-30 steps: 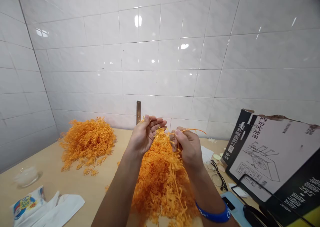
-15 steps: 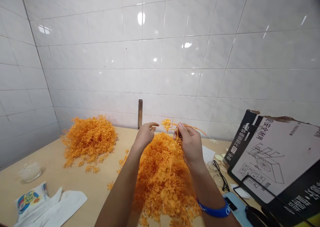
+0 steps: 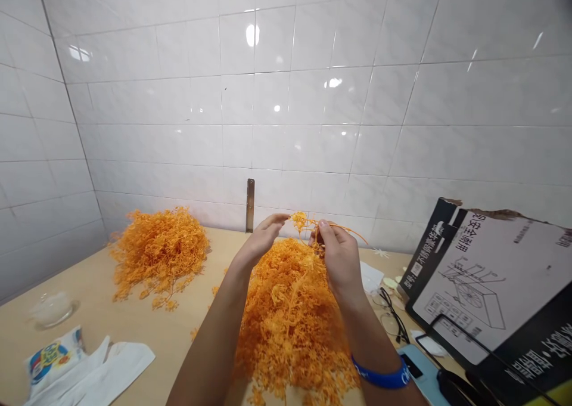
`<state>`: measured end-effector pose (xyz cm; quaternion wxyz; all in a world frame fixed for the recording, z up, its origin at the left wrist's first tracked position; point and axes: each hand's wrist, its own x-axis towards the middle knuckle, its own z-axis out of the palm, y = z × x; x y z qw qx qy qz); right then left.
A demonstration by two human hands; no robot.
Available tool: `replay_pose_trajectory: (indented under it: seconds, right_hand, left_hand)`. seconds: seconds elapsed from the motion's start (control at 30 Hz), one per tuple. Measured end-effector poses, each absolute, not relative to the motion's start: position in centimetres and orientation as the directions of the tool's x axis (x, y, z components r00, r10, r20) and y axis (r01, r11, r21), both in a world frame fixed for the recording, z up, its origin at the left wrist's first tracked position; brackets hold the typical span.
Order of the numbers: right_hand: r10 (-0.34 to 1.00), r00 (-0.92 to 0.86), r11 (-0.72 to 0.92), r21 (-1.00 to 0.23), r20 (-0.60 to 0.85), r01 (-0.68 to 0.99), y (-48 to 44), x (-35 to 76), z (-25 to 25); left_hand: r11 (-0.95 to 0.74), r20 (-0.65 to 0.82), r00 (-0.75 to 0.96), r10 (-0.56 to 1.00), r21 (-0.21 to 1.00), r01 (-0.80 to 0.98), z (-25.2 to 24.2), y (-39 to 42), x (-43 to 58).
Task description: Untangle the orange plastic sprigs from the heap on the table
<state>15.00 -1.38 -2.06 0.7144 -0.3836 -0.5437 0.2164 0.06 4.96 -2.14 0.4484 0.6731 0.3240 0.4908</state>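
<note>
Between finger and thumb, my right hand grips a thin orange dried-flower sprig. The bare stem end sticks out to the right of that hand, and its blossom tip points left. My left hand is stretched out flat with its fingertips at the blossom tip; whether they touch it I cannot tell. Below both hands spreads a large heap of orange dried flowers, lying between my forearms. A blue wristband circles my right wrist.
A second orange bunch lies at the left by the tiled wall. Front left are a glass dish, a tissue packet and white tissues. At the right are eyeglasses, a light-blue phone and a leaning printed box.
My left hand has moved slightly right, and its fingers have straightened toward the blossom tip. My right hand keeps its hold on the sprig, almost still.
</note>
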Motion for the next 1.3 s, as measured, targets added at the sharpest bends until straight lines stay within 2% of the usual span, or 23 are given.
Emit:
replay_pose_trajectory:
  seconds: [0.1,0.17,0.37,0.47,0.63,0.8,0.87,0.97,1.03,1.17,1.23,1.3]
  right_hand:
    - [0.744,0.280,0.615,-0.786,0.607,0.069,-1.4,14.7,-2.1]
    - [0.757,0.240,0.618,-0.785,0.608,0.040,-1.5,14.4,-2.2]
    - [0.744,0.099,0.661,-0.749,0.661,0.037,-2.5,14.0,-1.7]
    - [0.774,0.005,0.631,-0.772,0.633,0.072,-2.7,14.1,-1.4]
    - [0.777,-0.125,0.629,-0.764,0.617,0.142,-2.6,14.2,-1.5]
    - [0.679,-0.322,0.702,-0.712,0.660,0.021,-3.4,14.4,-1.7]
    - [0.667,-0.373,0.689,-0.724,0.645,-0.018,-3.7,14.3,-1.6]
    - [0.721,-0.334,0.636,-0.771,0.608,-0.031,-3.7,14.1,-1.6]
    - [0.767,-0.257,0.603,-0.798,0.588,-0.027,-3.2,14.1,-1.7]
    - [0.820,-0.116,0.557,-0.828,0.561,-0.062,-2.5,14.2,-1.8]
    - [0.836,-0.073,0.537,-0.838,0.544,-0.096,-2.3,14.3,-1.9]
    - [0.845,-0.046,0.525,-0.844,0.533,-0.111,-2.3,14.2,-1.8]
  left_hand:
    - [-0.338,0.423,0.432,0.796,0.904,-0.262,-1.1,3.5,0.7]
    - [-0.313,0.466,0.472,0.748,0.875,-0.369,-0.5,2.2,1.3]
    - [-0.488,0.603,0.300,0.739,0.786,-0.378,0.5,-0.4,2.2]
    - [-0.555,0.641,0.303,0.705,0.765,-0.327,0.9,-1.0,2.0]
    - [-0.476,0.587,0.348,0.731,0.804,-0.356,0.8,-1.1,2.1]
    - [-0.257,0.421,0.217,0.881,0.810,-0.526,0.6,-0.1,1.9]
    - [-0.242,0.393,0.176,0.903,0.800,-0.549,0.7,0.4,1.5]
    - [-0.375,0.437,0.039,0.899,0.811,-0.449,0.8,1.1,0.9]
    - [-0.451,0.463,-0.024,0.886,0.849,-0.274,0.6,1.6,0.6]
    - [-0.489,0.485,0.071,0.872,0.868,0.082,-0.1,2.6,0.5]
    - [-0.486,0.469,0.141,0.872,0.864,0.132,-0.2,2.5,0.5]
    - [-0.483,0.459,0.224,0.860,0.873,0.066,-0.1,2.1,0.4]
